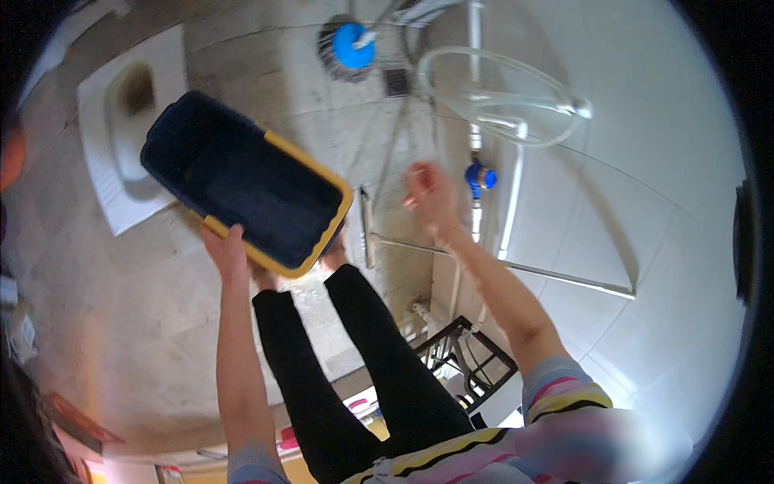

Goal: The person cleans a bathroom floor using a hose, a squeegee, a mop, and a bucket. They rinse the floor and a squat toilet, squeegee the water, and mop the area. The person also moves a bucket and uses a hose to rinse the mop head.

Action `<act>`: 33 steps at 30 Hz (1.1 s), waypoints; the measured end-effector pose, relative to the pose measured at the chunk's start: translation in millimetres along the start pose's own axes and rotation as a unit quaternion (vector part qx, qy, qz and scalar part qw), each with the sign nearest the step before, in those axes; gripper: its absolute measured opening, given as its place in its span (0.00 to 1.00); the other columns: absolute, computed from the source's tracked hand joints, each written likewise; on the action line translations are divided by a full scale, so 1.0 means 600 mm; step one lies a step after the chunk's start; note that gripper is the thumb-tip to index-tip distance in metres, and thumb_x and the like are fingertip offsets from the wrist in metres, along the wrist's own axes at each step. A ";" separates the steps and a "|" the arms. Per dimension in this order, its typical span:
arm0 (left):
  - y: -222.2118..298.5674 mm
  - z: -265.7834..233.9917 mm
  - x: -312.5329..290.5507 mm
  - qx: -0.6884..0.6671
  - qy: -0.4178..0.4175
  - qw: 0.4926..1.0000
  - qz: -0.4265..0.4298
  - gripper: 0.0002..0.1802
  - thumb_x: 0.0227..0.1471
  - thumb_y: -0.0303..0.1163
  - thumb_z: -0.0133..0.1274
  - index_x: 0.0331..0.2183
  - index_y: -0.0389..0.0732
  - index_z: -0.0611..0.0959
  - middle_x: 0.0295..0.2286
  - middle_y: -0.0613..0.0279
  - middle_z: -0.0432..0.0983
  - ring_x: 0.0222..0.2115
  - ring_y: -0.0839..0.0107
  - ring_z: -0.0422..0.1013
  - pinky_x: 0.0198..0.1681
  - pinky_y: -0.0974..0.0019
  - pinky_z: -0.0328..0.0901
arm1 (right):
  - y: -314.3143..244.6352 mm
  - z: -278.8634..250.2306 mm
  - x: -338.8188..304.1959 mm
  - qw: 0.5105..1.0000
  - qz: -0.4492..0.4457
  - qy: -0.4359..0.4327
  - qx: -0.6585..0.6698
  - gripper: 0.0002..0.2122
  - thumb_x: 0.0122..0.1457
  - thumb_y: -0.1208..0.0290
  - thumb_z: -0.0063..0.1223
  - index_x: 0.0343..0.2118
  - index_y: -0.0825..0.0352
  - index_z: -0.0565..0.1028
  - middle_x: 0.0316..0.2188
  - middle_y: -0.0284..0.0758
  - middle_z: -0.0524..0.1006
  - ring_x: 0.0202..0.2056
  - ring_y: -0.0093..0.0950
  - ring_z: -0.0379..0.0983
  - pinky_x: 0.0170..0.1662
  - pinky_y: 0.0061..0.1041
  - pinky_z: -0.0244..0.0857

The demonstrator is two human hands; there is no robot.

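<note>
A black rectangular plastic tub with yellow edging on part of its rim hangs tilted over the floor. Its inside faces up and looks bare and dark. My left hand grips the yellow rim on the tub's near left side, thumb over the edge. Away from the tub, on the right, my right hand is raised beside the wall pipes. Its fingers are loosely bent, the thumb stands apart, and nothing shows in it. My feet are partly hidden under the tub's near end.
A white squat toilet is set in the floor behind the tub, at left. A blue-topped mop stands at the far side near a floor drain. Along the right wall are a looped clear hose, white pipes, a blue meter and a metal rail.
</note>
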State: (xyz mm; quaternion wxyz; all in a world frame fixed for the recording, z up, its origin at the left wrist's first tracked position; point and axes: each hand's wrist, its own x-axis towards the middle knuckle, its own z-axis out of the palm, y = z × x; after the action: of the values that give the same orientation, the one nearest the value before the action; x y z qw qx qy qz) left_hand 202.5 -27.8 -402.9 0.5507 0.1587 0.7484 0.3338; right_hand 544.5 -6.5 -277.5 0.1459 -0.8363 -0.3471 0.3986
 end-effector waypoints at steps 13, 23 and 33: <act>0.051 0.266 -0.136 0.277 -0.116 0.931 0.206 0.41 0.36 0.23 0.53 0.55 0.37 0.58 0.44 0.42 0.69 0.44 0.48 0.67 0.50 0.56 0.61 | -0.069 -0.565 0.268 0.782 -0.042 0.248 -0.570 0.27 0.52 0.58 0.57 0.53 0.62 0.64 0.31 0.44 0.76 0.25 0.30 0.75 0.26 0.27 0.70; 0.023 0.440 -0.188 0.358 -0.165 0.906 0.152 0.44 0.34 0.24 0.55 0.55 0.35 0.57 0.41 0.41 0.71 0.43 0.48 0.70 0.50 0.55 0.62 | -0.089 -0.548 0.235 0.866 -0.106 0.270 -0.408 0.20 0.51 0.51 0.54 0.22 0.68 0.69 0.22 0.37 0.73 0.26 0.31 0.68 0.32 0.31 0.63; 0.021 0.553 -0.229 0.511 -0.246 0.817 0.102 0.46 0.41 0.27 0.55 0.58 0.32 0.50 0.41 0.42 0.72 0.39 0.55 0.73 0.47 0.62 0.67 | -0.064 -0.602 0.200 0.636 -0.553 0.178 -0.508 0.09 0.48 0.73 0.51 0.33 0.69 0.71 0.32 0.38 0.75 0.36 0.35 0.71 0.40 0.30 0.64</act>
State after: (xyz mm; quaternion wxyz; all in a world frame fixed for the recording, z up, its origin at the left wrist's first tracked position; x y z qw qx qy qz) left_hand 556.8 5.9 -352.2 0.5191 0.5695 0.6306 -0.0925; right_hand 856.7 116.5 -94.4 -0.0500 -0.4847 -0.8598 -0.1527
